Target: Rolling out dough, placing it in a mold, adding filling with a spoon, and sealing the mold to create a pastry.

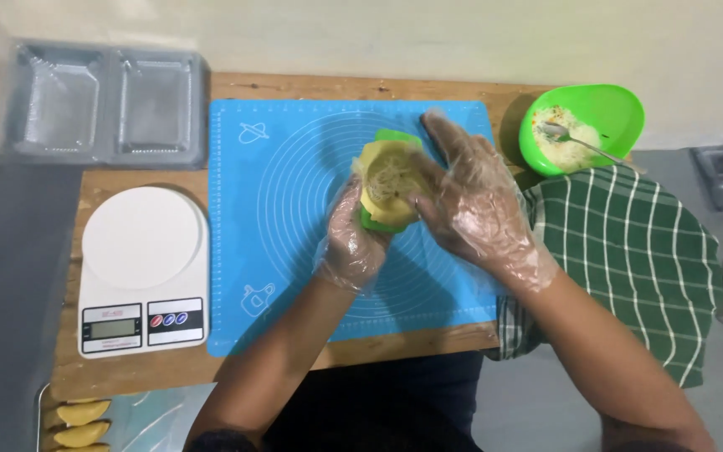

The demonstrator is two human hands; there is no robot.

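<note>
- My left hand (pixel 351 243) wears a thin clear glove and curls its fingers around a green press mold (pixel 387 180), holding it from below.
- A yellow dough round (pixel 388 182) with stringy filling lies in the mold, between my two hands.
- My right hand (pixel 472 201), gloved too, lies half open on the dough's right edge, fingers flat.
- Under both hands lies a blue mat (pixel 294 218) on the bench (pixel 127 368).
- Just past my right hand stands a green bowl (pixel 608 113) with a spoon (pixel 583 142).
</note>
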